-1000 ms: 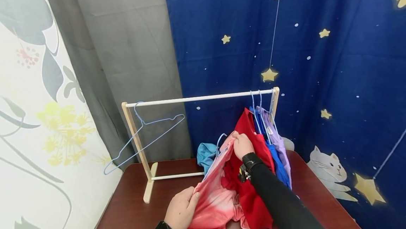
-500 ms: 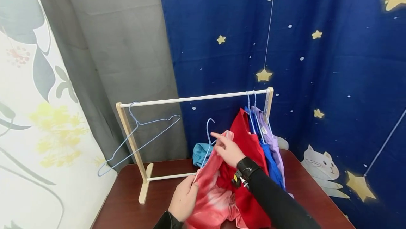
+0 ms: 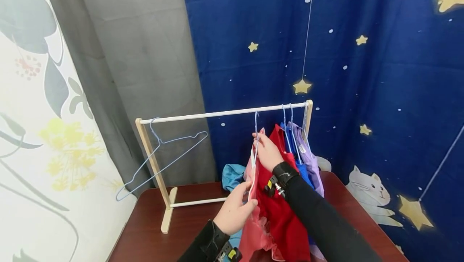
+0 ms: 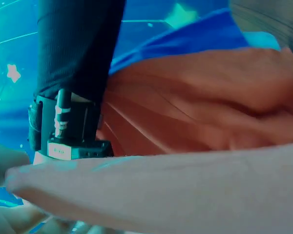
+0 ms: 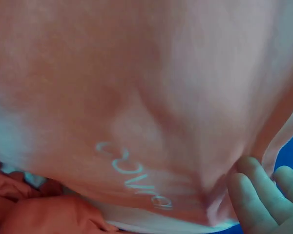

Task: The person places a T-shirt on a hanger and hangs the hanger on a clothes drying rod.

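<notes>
My right hand (image 3: 268, 151) pinches the neck of a light-blue wire hanger (image 3: 255, 123) bearing a pink tie-dye top (image 3: 251, 227). The hook's tip meets the white rail (image 3: 217, 113) in the head view; whether it sits over the rail I cannot tell. Lower down, my left hand (image 3: 235, 209) grips the top's near edge between thumb and fingers. In the right wrist view, fingers (image 5: 256, 200) lie at the border of the printed pink cloth (image 5: 112, 107). A red garment (image 3: 280, 205) hangs just right of the pink top.
Blue (image 3: 303, 171) and purple (image 3: 308, 153) garments hang at the rack's right end. A bare hanger (image 3: 177, 139) dangles at its left. Bluish cloth (image 3: 232, 176) lies behind on the brown table (image 3: 145, 229). A starry curtain (image 3: 253, 72) stands behind.
My right hand has shifted from the pink top's shoulder to the hanger's neck. Hanger and top have risen to rail height, turning edge-on. My left hand has moved right and up with them.
</notes>
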Motion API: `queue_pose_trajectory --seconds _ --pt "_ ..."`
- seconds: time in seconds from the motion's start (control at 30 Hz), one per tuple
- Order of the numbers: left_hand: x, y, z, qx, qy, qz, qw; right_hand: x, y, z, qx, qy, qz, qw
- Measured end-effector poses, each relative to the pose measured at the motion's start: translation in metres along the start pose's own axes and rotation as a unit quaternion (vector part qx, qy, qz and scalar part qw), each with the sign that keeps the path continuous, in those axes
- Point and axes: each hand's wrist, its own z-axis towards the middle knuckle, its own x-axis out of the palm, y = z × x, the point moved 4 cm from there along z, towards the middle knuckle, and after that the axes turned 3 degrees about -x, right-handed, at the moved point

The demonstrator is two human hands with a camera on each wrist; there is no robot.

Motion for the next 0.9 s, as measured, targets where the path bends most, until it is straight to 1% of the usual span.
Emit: queue_pose_trajectory --seconds 0.03,0.1,0.17,0.27,0.43,0.5,0.63,0.7,0.8,0.9 --pt "0.002 -0.001 0.005 0.005 -0.001 -0.013 0.9999 -0.004 -0.001 0.002 0.006 -0.005 0.0 1.0" --pt "0.007 -0.002 0.015 0.013 0.002 -0.056 0.9983 -0.012 -0.003 0.003 0.014 -0.015 -0.004 1.0" --pt "0.013 -0.002 0.023 0.016 0.005 -0.095 0.9953 -0.019 -0.005 0.003 0.026 -0.02 -0.009 0.999" --pt "0.02 -0.003 0.032 0.021 0.013 -0.136 0.9904 -0.028 -0.007 0.001 0.036 -0.019 -0.015 0.999" --pt "0.028 -0.011 0.043 0.034 0.013 -0.144 0.9889 -0.04 -0.009 0.001 0.041 -0.013 -0.01 0.999" --pt "0.031 -0.016 0.048 0.041 0.008 -0.137 0.9897 -0.044 -0.01 0.001 0.04 -0.009 -0.016 0.999" --pt "0.038 -0.021 0.062 0.039 -0.005 -0.129 0.9909 -0.054 -0.013 -0.003 0.044 0.002 -0.037 0.998" --pt "0.041 -0.019 0.069 0.037 -0.014 -0.131 0.9906 -0.057 -0.013 -0.007 0.047 0.016 -0.043 0.998" --pt "0.048 -0.01 0.078 0.038 -0.026 -0.129 0.9905 -0.059 -0.011 -0.016 0.044 0.041 -0.049 0.997" --pt "0.059 0.003 0.082 0.044 -0.028 -0.105 0.9931 -0.058 -0.008 -0.028 0.038 0.057 -0.062 0.996"
